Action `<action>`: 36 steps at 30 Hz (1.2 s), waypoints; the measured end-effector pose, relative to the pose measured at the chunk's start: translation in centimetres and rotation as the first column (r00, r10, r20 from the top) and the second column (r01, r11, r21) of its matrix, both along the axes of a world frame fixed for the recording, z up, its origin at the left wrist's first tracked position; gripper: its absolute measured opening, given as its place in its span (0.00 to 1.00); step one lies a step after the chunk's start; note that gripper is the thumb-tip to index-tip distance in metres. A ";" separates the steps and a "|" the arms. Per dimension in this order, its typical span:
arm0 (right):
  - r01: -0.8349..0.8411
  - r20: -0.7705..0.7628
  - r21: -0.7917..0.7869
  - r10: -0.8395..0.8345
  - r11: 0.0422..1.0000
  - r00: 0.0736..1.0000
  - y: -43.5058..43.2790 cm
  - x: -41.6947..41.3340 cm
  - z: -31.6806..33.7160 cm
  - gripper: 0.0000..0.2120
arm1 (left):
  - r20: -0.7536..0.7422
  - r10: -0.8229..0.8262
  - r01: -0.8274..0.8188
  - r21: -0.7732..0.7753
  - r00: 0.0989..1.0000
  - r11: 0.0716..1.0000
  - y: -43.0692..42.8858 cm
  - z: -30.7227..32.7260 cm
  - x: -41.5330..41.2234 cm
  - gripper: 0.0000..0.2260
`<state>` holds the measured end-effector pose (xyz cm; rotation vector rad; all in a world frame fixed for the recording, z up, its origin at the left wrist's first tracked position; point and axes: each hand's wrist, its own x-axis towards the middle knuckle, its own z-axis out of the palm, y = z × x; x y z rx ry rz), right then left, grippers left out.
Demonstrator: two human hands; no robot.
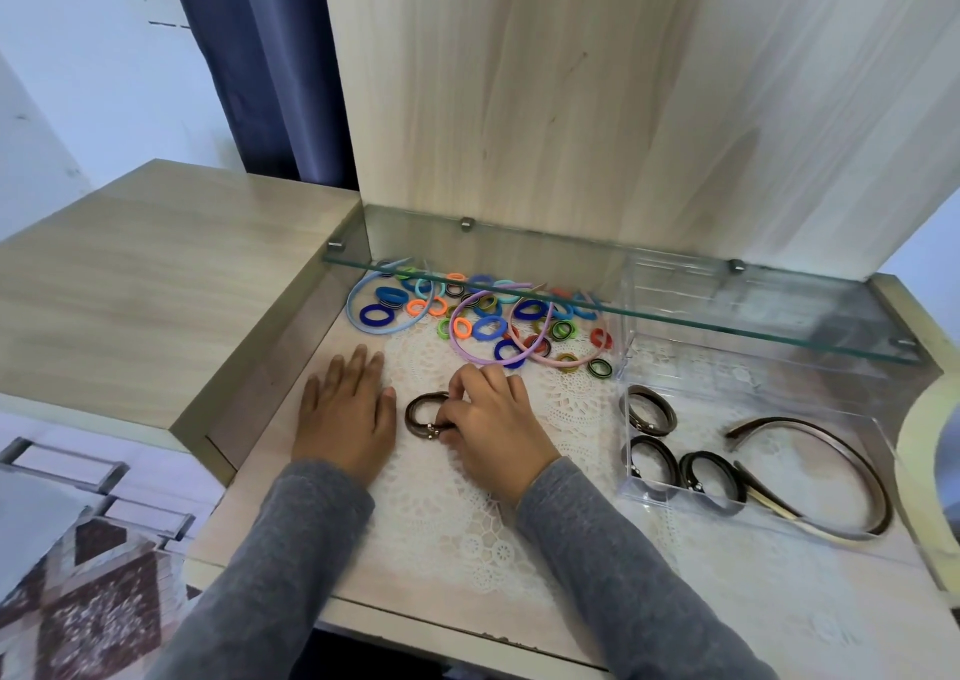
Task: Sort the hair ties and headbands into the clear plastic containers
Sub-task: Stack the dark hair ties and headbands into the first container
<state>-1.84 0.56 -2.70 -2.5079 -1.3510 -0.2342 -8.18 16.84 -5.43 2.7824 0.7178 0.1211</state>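
1. Four brown hair ties (415,414) are counted.
2. One brown headband (852,463) is seen.
3. At least three pastel headbands (462,349) are counted.
4. The coloured hair ties (488,327) are too heaped to be counted.

containers (649,476): clear glossy plastic | shelf (675,310): glass (smooth) | doily (431,518): white lace

A doily (441,513) is spread on the counter (270,471). At centre frame a hair tie (421,414) is laid on it. Behind, toward upper centre, a pile of hair ties and headbands (488,315) is heaped partly under a glass shelf (675,310). At right a clear plastic container (696,419) is set, with hair ties (711,476) in its left part and a headband (852,450) in its right. A second clear container (670,289) is stood behind it.
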 end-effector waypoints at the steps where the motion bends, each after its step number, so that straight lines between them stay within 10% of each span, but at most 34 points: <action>1: 0.007 0.012 0.001 -0.007 1.000 1.000 0.0 -0.1 -0.3 0.07 | 0.000 0.007 -0.007 0.013 1.000 1.000 -0.1 0.1 0.0 0.24; 15: -0.085 -0.004 0.096 0.086 0.992 0.996 -2.0 0.3 -1.9 0.04 | 0.303 -0.044 -0.030 0.235 0.952 0.972 -0.7 -0.2 -0.5 0.17; 22: 0.135 -0.227 0.401 -0.045 0.906 0.973 -4.0 0.8 -2.3 0.04 | 0.668 -0.008 0.240 -0.257 0.744 0.936 -4.2 0.3 1.3 0.14; 25: 0.281 -0.368 0.544 -0.077 0.791 0.927 -4.5 1.3 -2.2 0.03 | 0.655 0.300 0.234 -0.599 0.693 0.765 -7.3 1.1 2.2 0.19; 31: 0.534 -0.629 0.635 -0.027 0.558 0.777 -4.9 1.3 -2.2 0.03 | 0.374 0.608 0.415 -0.906 0.700 0.079 -11.5 3.0 3.8 0.08; 36: 0.606 -0.709 0.646 0.072 0.464 0.702 -5.2 1.2 -2.0 0.05 | 0.305 0.641 0.429 -0.902 0.704 -0.043 -11.9 2.9 4.3 0.07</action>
